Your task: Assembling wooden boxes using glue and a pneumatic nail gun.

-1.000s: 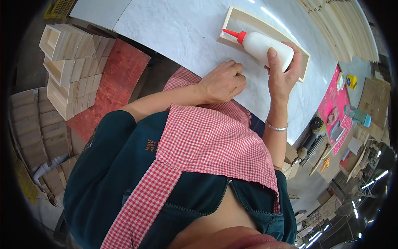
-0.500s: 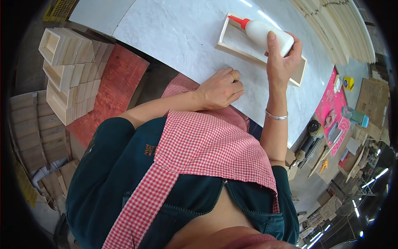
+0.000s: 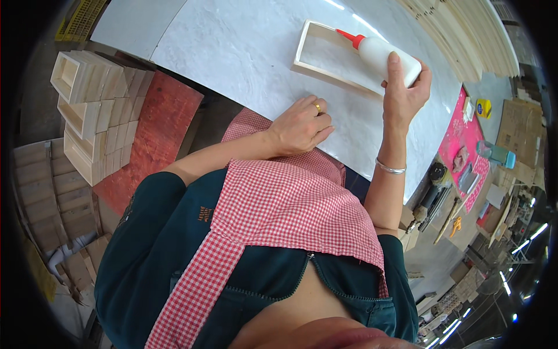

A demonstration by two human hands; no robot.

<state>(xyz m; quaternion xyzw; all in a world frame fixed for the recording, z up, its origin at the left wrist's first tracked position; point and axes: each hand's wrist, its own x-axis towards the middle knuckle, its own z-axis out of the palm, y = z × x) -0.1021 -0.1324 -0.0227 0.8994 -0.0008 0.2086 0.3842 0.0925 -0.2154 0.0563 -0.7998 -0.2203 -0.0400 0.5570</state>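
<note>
A white squeeze bottle (image 3: 381,55) with a red pointed nozzle lies tilted in my right hand (image 3: 405,96), whose fingers and thumb are wrapped round it. The nozzle tip points left and is at the far long side of a shallow pale wooden frame (image 3: 328,72), touching or just above its rim. Whiter streaks show along the rim at the frame's left end. My right hand and the bottle hide much of the frame's right part. Resting at the table's near edge, my left hand (image 3: 301,125) has its fingers curled in, with nothing visible in them.
The frame lies on a pale marbled table (image 3: 226,58). Small wooden boxes (image 3: 87,110) are stacked on a red board (image 3: 165,116) at the left. Long pale wooden strips (image 3: 465,35) stand stacked at the far right. A pink cloth (image 3: 456,131) with tools lies beyond the table's right side.
The bottle has moved right with my right hand, and its nozzle tip has gone from the frame's far left corner along the far side. My left hand stays at the table edge.
</note>
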